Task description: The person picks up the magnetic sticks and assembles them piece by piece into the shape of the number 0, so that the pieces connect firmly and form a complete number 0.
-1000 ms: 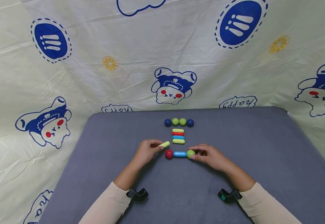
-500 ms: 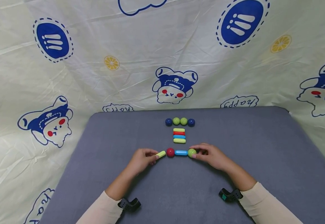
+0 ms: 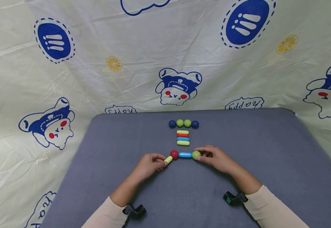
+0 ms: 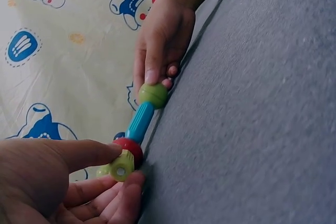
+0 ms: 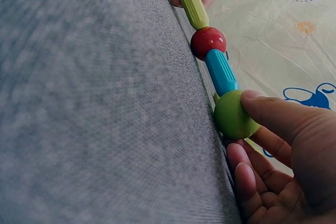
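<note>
My left hand (image 3: pixel 149 165) pinches a yellow-green magnetic rod (image 3: pixel 168 159) between thumb and fingers. The rod's far end meets the red ball (image 3: pixel 174 154), slanting toward me in the head view. A blue rod (image 3: pixel 185 155) joins that ball to a green ball (image 3: pixel 196 155) in a straight line. My right hand (image 3: pixel 215 158) grips the green ball with thumb and fingertips, as the right wrist view also shows. The left wrist view looks onto the held rod's near end (image 4: pixel 121 171), where a small silvery disc shows.
Beyond the hands lies a stack of rods (image 3: pixel 183 139) in yellow-green, red and blue, side by side. Behind it stands a row of dark blue and green balls (image 3: pixel 180 123). The grey cloth-covered table (image 3: pixel 239 133) ends at a printed curtain (image 3: pixel 137 85).
My left hand has brought the yellow-green rod down from above the red ball, round its left side, and against it. The right hand keeps hold of the green ball.
</note>
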Tool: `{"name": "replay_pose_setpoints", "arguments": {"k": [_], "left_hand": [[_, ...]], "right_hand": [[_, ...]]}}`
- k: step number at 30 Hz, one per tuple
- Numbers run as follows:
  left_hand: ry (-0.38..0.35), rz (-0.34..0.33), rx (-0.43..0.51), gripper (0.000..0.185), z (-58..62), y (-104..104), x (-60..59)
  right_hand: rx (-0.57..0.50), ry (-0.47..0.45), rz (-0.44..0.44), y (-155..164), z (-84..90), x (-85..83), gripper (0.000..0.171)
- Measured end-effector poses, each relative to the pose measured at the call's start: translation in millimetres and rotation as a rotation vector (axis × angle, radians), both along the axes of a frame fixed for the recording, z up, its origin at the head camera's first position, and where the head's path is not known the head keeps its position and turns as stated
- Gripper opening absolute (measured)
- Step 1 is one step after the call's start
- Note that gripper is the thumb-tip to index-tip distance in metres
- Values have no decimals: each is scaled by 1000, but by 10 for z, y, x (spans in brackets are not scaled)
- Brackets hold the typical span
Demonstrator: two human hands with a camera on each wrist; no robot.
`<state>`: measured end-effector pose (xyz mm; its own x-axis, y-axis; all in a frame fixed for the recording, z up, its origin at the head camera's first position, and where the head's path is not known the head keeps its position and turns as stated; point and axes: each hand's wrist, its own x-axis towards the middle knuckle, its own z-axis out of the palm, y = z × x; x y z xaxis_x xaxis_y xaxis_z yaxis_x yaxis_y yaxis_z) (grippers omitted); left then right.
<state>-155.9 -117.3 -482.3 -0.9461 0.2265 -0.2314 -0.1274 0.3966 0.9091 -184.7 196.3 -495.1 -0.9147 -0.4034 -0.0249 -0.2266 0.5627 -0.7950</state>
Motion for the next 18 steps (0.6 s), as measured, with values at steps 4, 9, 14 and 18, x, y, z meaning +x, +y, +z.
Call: {"name": "replay_pose_setpoints", "arguments": {"k": [4, 9, 14, 18], "left_hand": [[-37, -41, 33, 30, 26, 61, 31], [-61, -44, 79, 37, 37, 118, 36], [-57, -59, 46, 48, 40, 165, 7], [-49, -72, 2, 60, 49, 199, -28]], "right_hand": [[-2, -1, 2, -1, 1, 4, 35], [9, 2, -4, -4, -7, 2, 35], [11, -3, -4, -9, -6, 3, 35], [11, -3, -5, -14, -1, 2, 35]]}}
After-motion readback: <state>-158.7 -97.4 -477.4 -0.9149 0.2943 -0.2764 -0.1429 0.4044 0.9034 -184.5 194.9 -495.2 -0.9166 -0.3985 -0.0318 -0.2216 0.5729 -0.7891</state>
